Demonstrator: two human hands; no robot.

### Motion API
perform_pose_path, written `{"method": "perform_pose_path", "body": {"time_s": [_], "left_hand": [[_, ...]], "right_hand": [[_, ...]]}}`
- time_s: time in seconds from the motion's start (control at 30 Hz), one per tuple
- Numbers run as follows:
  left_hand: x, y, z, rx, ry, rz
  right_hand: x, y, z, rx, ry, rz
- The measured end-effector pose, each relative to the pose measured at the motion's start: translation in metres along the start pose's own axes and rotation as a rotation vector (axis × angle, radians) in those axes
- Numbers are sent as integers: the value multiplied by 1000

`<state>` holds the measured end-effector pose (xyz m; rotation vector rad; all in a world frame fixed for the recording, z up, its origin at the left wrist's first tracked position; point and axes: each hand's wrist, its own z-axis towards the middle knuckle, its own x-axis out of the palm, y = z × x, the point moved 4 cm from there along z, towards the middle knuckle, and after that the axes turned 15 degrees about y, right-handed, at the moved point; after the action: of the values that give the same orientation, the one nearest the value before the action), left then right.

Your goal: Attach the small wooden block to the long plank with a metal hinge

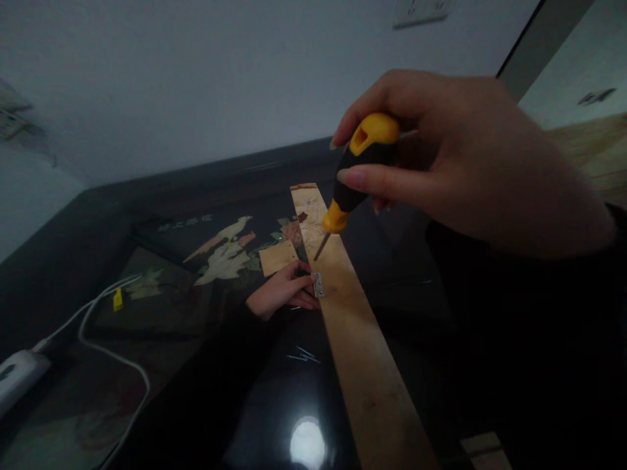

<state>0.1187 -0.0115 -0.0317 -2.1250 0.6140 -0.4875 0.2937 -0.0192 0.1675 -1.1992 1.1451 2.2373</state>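
Note:
My right hand (431, 150) is wrapped round the handle of a yellow and black screwdriver (360, 163), whose shaft points down and left. The tip hangs over a long wooden board (357, 320), near a small metal hinge (319, 284) at its left edge; whether it touches is unclear. My left hand (289, 287) lies at that edge, its thumb and fingers closed on the hinge. Beside the left hand is a small square wooden piece (277, 257). Several thin screws or nails (304, 356) lie on the dark glossy table below it.
A white cable (117, 352) runs from a white power strip (22, 378) at the left, near a small yellow item (117, 299). The table's raised back edge (220, 166) meets the wall. Another wooden piece (484, 450) lies at the lower right.

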Motion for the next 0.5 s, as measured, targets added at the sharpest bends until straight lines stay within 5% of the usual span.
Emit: {"method": "perform_pose_path", "body": {"time_s": [0.2, 0.5], "left_hand": [[-1, 2, 1, 23, 8, 8], [2, 1, -2, 43, -17, 40]], "right_hand": [[-1, -19, -11, -10, -162, 223], [18, -77, -74, 247, -390, 693]]}}
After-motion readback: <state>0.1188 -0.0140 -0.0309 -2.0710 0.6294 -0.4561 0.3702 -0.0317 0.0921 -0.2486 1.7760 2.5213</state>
